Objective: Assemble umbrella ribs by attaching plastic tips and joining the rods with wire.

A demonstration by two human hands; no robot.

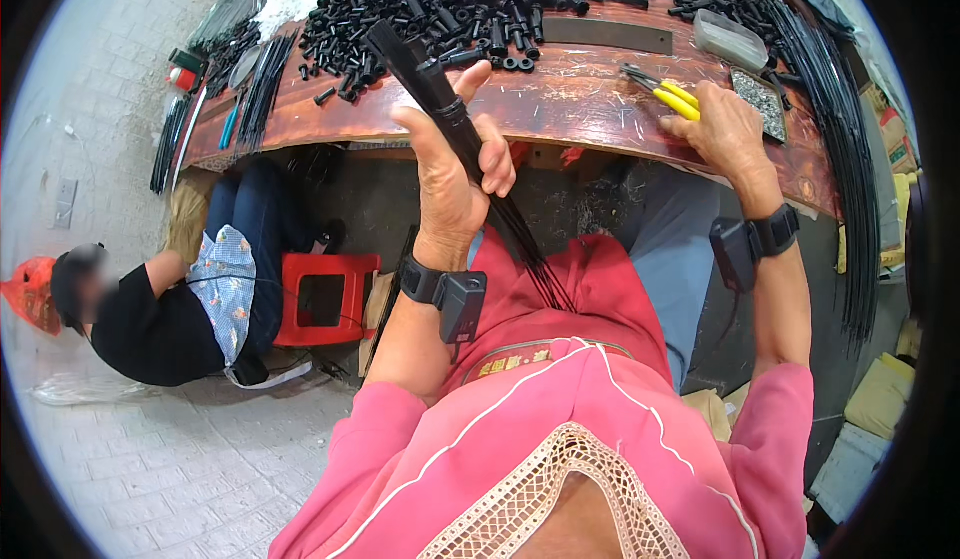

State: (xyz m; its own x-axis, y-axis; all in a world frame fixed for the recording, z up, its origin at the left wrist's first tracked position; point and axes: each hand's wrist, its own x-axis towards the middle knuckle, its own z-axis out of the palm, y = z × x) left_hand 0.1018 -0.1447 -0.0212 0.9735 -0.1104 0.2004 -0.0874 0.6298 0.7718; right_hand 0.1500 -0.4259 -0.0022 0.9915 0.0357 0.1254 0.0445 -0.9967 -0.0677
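In the head view, our left hand (450,189) is clasped around a bundle of thin black rods (455,124), before the table edge (560,124). Its long axis slants from upper left to lower right. Our right hand (730,129), farther from the bundle, has its fingers curled upon yellow-handled pliers (680,100), whose tips point leftward, toward the bundle.

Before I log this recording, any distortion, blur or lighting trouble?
Head view: the table edge bows and the corners go black, fisheye distortion; the seated co-worker's head is blurred; the left hand and right hand look reasonably sharp, fairly evenly lit.
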